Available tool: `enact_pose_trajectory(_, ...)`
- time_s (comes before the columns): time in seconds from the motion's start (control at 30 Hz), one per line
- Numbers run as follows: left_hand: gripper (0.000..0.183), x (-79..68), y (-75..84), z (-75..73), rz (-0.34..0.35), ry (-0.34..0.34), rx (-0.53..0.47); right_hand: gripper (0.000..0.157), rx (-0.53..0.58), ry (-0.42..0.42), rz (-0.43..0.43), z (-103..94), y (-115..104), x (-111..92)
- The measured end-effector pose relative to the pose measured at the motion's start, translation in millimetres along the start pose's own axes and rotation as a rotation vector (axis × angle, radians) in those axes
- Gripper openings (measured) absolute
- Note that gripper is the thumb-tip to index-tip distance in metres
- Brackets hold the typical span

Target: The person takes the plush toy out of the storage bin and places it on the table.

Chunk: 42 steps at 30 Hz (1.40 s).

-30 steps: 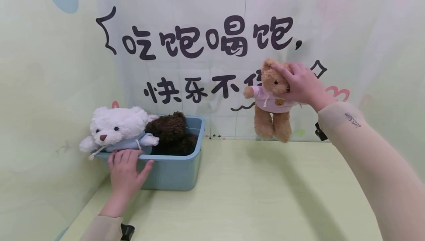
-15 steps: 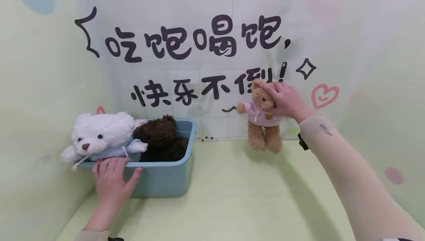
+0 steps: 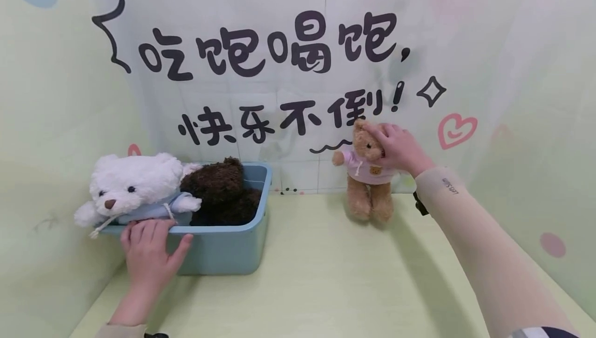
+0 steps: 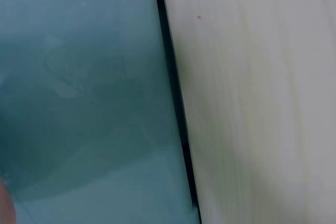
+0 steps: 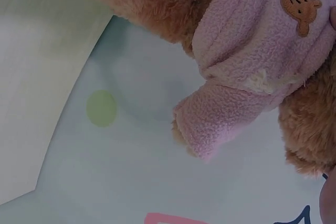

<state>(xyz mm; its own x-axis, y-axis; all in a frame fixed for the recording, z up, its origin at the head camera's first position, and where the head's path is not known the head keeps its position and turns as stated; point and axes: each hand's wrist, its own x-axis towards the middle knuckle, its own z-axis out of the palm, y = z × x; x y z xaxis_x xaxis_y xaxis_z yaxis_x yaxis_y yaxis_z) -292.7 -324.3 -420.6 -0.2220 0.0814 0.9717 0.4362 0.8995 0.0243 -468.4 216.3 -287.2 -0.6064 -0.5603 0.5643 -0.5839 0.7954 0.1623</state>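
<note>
Brown bear, face half-hidden, was clamped in my right hand; my left hand gripped the blue bin.

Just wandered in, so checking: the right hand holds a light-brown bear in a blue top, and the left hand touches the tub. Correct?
Not quite: the top is pink, not blue, as the right wrist view shows. The right hand does hold the light-brown bear, and the left hand touches the tub.
</note>
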Motion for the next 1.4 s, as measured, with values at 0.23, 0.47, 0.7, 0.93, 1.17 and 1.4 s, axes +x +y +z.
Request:
enact_pose_trajectory(0.23, 0.065, -0.1, -1.3, -0.6, 0.014, -0.007, 0.0, 0.094, 0.025, 0.002, -0.012, 22.4, -1.1, -5.3)
enact_pose_trajectory(0.47, 0.066, 0.4, -3.3, -0.4, 0.021, 0.004, 0.006, 0.093, 0.009, 0.015, -0.031, 38.5, -2.4, -12.3)
enact_pose_trajectory(0.7, 0.065, 2.2, -3.3, -1.0, 0.024, -0.002, 0.003, 0.08, -0.007, -0.037, -0.061, 58.6, -5.4, -27.0)
enact_pose_trajectory(0.93, 0.064, 0.0, -0.8, -2.7, 0.016, -0.006, 0.001, 0.084, 0.013, -0.033, -0.077, 63.3, -1.4, -28.3)
enact_pose_trajectory(1.17, 0.065, 1.0, -2.8, -3.5, 0.017, 0.002, 0.005, 0.086, -0.072, 0.066, -0.172, 58.5, 7.9, -25.5)
enact_pose_trajectory(1.4, 0.064, -0.5, -2.5, -4.0, 0.027, -0.006, 0.007, 0.089, -0.082, 0.05, -0.219, 54.5, 12.1, -31.7)
